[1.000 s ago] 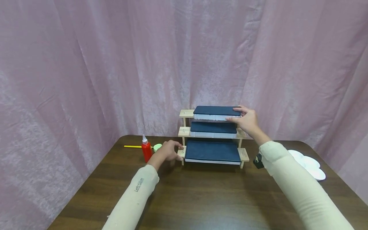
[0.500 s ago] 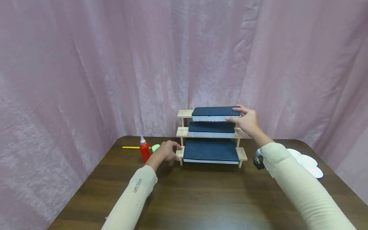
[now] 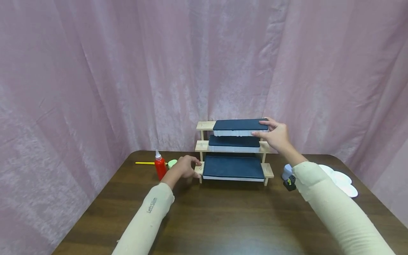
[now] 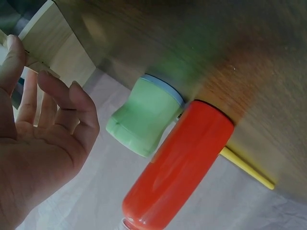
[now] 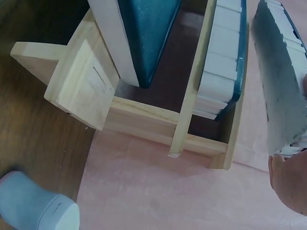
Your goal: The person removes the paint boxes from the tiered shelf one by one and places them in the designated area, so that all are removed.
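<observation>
Shifted slightly right and toward the viewer since the earlier frame, the top block [image 3: 240, 125] sits at the height of the rack's uppermost tier; its grey underside shows in the right wrist view, so it seems held off the wood, its position probably unsettled. Across the desk [image 3: 229, 216], little else differs: the wooden rack [image 3: 202, 146] stands in the same place, and the bottom block [image 3: 233, 167] and middle block [image 3: 234, 141] lie on it unchanged. Of the hands, the right hand [image 3: 277, 137] grips the top block's right end and has moved with it; the left hand [image 3: 184, 167] stays at the bottom shelf's left end, thumb and finger apparently closed on the wood, perhaps steadying it. Left of that hand, the red bottle [image 3: 160, 169] stands as it did. Beside the right sleeve [image 3: 329, 200], a pale blue object [image 3: 287, 170] shows more fully.
</observation>
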The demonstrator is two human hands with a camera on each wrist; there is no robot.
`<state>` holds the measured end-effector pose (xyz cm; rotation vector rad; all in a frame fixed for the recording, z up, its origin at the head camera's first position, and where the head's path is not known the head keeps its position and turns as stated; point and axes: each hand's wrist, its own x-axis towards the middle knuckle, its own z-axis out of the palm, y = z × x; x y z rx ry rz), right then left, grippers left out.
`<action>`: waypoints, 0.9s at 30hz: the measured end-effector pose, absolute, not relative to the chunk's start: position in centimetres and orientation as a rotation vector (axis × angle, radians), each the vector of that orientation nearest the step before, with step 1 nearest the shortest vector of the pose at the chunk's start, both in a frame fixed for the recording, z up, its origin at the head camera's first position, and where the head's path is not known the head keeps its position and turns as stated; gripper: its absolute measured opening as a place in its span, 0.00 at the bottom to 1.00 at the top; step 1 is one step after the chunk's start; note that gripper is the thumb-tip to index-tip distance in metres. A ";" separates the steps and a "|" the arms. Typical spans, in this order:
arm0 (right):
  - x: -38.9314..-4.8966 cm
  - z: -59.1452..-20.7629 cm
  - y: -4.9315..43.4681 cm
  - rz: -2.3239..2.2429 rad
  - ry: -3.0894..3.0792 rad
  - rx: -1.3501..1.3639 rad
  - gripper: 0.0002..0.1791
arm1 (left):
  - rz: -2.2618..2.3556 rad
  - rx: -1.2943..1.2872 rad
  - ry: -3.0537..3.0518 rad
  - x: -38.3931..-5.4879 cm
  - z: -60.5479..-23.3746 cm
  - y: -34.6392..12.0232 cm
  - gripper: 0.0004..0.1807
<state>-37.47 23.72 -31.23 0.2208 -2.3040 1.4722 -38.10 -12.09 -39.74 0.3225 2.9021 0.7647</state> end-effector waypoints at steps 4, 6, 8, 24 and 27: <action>-36.9 -31.2 23.7 1.464 -2.287 0.247 0.36 | 0.749 0.349 2.927 -38.1 -39.8 -12.2 0.26; -36.7 -31.2 23.8 1.459 -2.284 0.255 0.36 | 0.745 0.353 2.935 -38.2 -39.7 -12.2 0.26; -36.4 -31.2 23.9 1.463 -2.282 0.259 0.35 | 0.743 0.358 2.942 -38.2 -39.6 -12.2 0.25; -33.9 -31.1 24.0 1.473 -2.288 0.261 0.38 | 0.720 0.511 2.944 -38.8 -40.2 -12.3 0.25; -33.5 -31.2 23.8 1.467 -2.301 0.241 0.38 | 0.722 0.561 2.940 -38.9 -40.3 -12.6 0.25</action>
